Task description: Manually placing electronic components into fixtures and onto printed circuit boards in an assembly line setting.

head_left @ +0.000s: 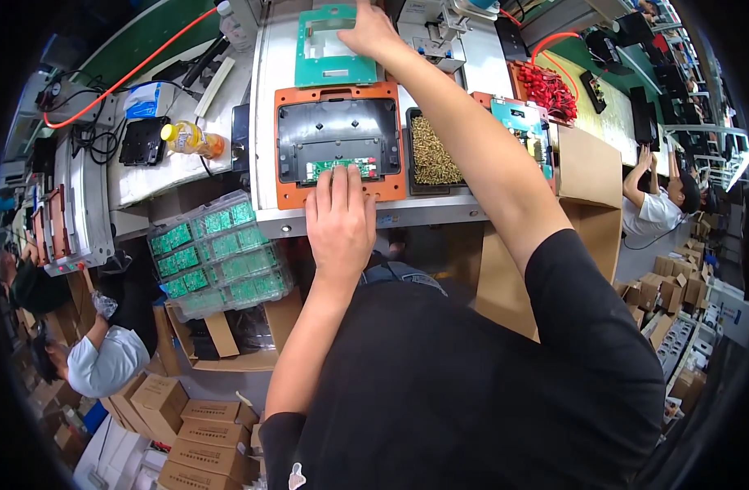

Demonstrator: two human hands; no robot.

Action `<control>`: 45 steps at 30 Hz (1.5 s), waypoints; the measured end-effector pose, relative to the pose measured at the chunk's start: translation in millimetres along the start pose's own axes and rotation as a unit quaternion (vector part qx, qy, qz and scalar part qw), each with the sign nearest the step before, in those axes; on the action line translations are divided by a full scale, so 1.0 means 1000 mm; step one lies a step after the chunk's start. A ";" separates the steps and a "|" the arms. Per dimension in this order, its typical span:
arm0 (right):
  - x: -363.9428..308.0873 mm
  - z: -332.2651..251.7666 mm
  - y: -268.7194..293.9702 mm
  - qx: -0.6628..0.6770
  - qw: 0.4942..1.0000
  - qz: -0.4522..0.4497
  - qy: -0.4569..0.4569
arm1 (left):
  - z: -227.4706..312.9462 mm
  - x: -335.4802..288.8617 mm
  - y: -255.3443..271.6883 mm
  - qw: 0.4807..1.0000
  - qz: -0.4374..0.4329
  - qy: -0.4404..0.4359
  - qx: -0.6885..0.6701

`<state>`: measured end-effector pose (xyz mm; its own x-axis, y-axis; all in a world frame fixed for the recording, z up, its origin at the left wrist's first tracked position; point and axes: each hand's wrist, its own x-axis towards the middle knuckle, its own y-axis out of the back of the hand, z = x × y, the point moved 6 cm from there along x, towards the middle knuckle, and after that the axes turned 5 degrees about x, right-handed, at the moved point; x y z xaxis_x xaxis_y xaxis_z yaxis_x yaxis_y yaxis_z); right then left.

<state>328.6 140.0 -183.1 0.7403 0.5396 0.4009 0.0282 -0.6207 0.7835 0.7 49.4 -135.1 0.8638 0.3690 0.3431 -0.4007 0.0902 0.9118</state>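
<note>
My left hand reaches over the front edge of an orange fixture that holds a black plastic housing. Its fingers are stretched out side by side, and their tips rest on a small green circuit board in the housing's near end. Farther off, my right hand is at the right side of a green plate with a cut-out window. The thumb lies over the window, with the hand seemingly closed on the plate's side; the other fingertips are cut off by the picture's upper edge.
Right of the fixture stands a black tray of brass-coloured screws, partly under my right forearm. Red parts fill a bin beyond. A yellow-capped bottle stands on the left bench, above clear trays of circuit boards. Cardboard boxes stand lower left.
</note>
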 end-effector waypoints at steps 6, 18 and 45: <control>-0.008 -0.001 0.066 0.286 0.949 0.135 0.015 | 0.001 0.004 -0.009 1.000 0.014 -0.017 0.004; -0.190 -0.104 0.162 0.227 0.913 -0.254 0.225 | -0.011 -0.006 -0.037 0.999 0.051 0.005 0.007; -0.122 -0.052 0.060 0.064 0.879 -0.441 0.172 | -0.018 0.038 -0.041 0.963 0.097 -0.058 -0.246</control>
<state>205.1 66.3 -160.6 0.1461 0.9692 -0.1980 0.5805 0.0781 0.8105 44.6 76.0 -162.9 0.7748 0.3191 0.5458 -0.6297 0.4671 0.6207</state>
